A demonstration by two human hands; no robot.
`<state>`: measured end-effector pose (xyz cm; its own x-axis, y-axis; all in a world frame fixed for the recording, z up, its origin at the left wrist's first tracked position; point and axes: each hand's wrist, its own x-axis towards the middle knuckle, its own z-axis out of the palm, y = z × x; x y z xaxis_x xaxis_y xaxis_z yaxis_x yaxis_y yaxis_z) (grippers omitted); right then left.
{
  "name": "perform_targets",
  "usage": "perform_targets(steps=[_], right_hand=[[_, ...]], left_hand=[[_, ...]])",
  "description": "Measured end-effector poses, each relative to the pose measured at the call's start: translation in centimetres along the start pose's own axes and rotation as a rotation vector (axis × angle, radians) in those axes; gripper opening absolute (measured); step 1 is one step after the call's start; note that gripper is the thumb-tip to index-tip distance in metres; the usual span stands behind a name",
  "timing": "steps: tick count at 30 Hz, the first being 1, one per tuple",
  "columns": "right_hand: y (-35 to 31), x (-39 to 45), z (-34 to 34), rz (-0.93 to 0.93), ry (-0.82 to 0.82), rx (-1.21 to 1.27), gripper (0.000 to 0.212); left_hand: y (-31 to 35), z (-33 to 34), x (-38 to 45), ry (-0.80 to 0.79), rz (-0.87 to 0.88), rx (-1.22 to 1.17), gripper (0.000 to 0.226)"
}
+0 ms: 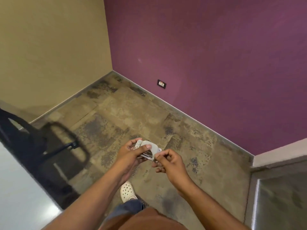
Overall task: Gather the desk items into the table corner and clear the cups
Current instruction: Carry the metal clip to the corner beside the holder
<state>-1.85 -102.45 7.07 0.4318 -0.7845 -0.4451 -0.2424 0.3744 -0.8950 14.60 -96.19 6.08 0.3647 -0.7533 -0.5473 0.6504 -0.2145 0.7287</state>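
Step in hand: judged as carrying one gathered desk item; no cups in view.
Item: small grey-and-silver metal stapler-like object (147, 151), held above the mottled brown floor (132, 110), away from the pale table edge (15, 180).
Left hand (131, 153): clamped around the item.
Right hand (167, 161): fingertips pinched at its near end.
Next move: probably turning back to the table corner.
Writing: none legible.

Two hands: left (131, 152), right (167, 161). One grey item (152, 147) held between them. One shoe (127, 190), one chair (49, 143), one socket (161, 84).
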Motion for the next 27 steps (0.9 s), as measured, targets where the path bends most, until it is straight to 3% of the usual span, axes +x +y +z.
perform_targets(steps=[14,27], right_hand=[[-10.3,21.6,6.4,0.051,-0.186,0.043,0.010],[-23.0,45.3,15.4,0.060,-0.601,-0.065,0.011]], left_hand=[[13.1,-2.7,15.1,0.123,0.040,-0.121,0.024],[27.2,-4.2,30.0,0.408,0.213,-0.218,0.037]])
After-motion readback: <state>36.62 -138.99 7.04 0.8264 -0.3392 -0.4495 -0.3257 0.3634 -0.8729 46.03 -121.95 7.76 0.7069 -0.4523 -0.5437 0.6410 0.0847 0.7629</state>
